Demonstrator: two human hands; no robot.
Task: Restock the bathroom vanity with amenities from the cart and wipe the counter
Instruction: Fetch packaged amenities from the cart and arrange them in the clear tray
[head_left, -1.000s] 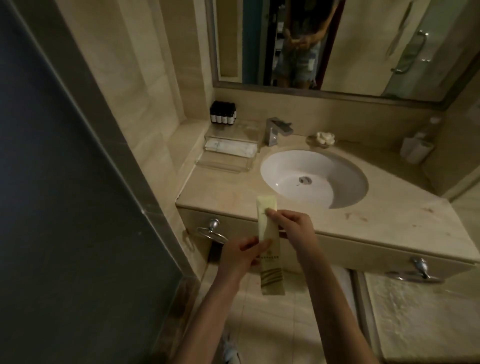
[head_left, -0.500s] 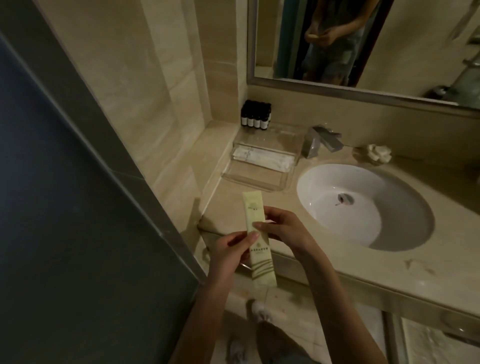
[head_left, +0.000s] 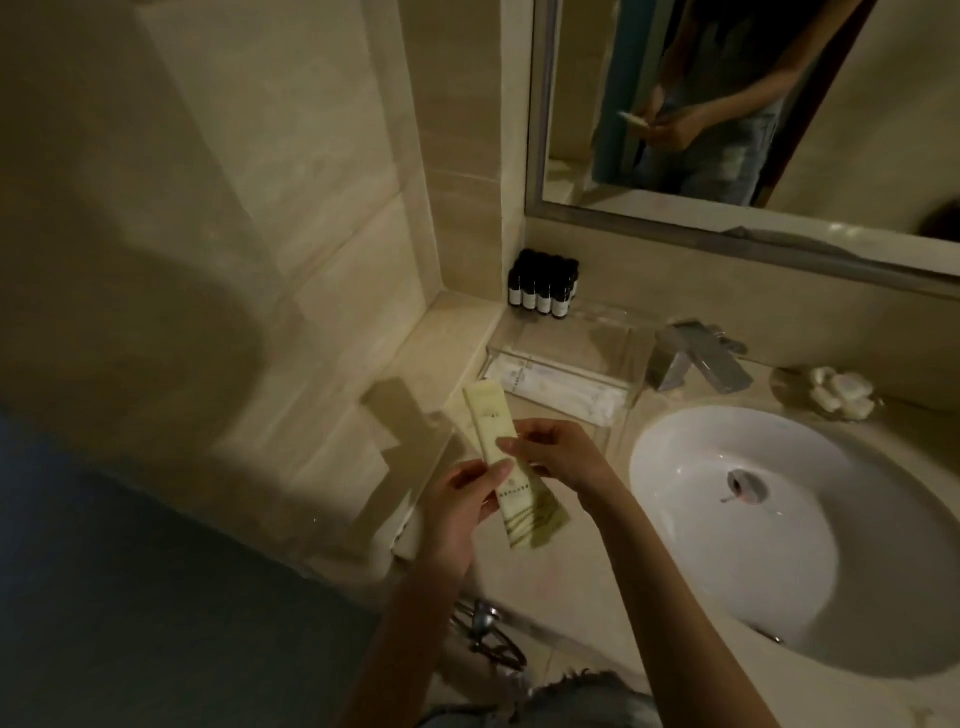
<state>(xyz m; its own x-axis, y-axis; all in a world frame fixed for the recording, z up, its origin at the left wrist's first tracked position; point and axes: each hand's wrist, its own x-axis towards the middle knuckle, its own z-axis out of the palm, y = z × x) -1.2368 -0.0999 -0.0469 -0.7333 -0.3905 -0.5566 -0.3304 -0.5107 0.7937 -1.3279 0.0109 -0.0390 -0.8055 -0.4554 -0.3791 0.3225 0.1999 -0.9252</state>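
The scene is dimly lit, with a warm yellow cast. A brighter patch is thrown on the wall tiles (head_left: 311, 467) beside the counter's (head_left: 545, 587) left edge, where the sachet's (head_left: 491, 421) hard-edged shadow is cast. The white basin (head_left: 779, 545) is rendered brightest. The faucet (head_left: 696, 364) is smeared by blur.

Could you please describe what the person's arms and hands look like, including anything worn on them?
Both arms are bare as far as the frame's lower edge: no sleeve shows on the left forearm or the right forearm. The left hand and right hand wear no gloves. I can see no watch, bracelet or ring, though the light is dim.
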